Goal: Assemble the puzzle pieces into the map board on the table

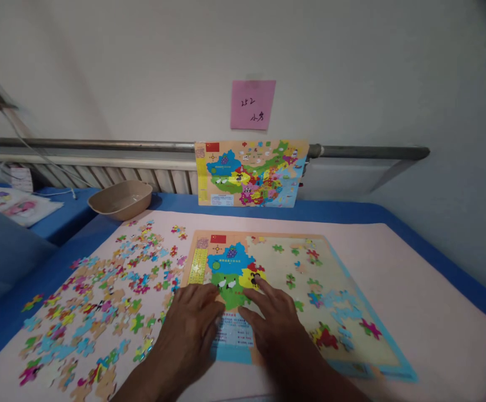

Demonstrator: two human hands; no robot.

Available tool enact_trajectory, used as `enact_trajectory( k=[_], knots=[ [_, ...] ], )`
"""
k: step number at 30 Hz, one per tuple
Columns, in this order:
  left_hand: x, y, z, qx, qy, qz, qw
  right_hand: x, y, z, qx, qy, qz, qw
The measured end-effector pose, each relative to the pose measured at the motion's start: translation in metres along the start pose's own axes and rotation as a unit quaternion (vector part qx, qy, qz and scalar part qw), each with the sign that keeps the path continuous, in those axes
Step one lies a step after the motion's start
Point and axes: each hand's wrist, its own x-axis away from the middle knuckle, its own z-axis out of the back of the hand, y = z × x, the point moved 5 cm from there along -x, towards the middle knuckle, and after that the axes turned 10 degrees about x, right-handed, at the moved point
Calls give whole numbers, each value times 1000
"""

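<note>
A map puzzle board (351, 312) lies flat in front of me, its left part filled with blue, green and yellow pieces (230, 268). My left hand (190, 329) rests palm down on the board's lower left edge, fingers spread toward the green area. My right hand (274, 321) lies beside it, its index finger pressing on a yellow piece (254, 277). Neither hand holds anything that I can see. Several small pieces (330, 335) sit scattered on the board's unfilled right part.
Several loose coloured pieces (100, 301) cover the pink mat (427, 290) left of the board. A tan basin (121, 199) stands at the back left. A reference map picture (251, 173) leans against the radiator, under a pink note (253, 104).
</note>
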Motion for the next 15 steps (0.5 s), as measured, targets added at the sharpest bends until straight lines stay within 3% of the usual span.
enact_trajectory(
  k=[7,15],
  knots=[
    [-3,7,-7,-18,-24,-16,999,1,-1,-6,-2,-27,0,1000],
    [-1,3,-4,-7,-10,-19,1000,-1,4,-2,10,10,-7,1000]
  ],
)
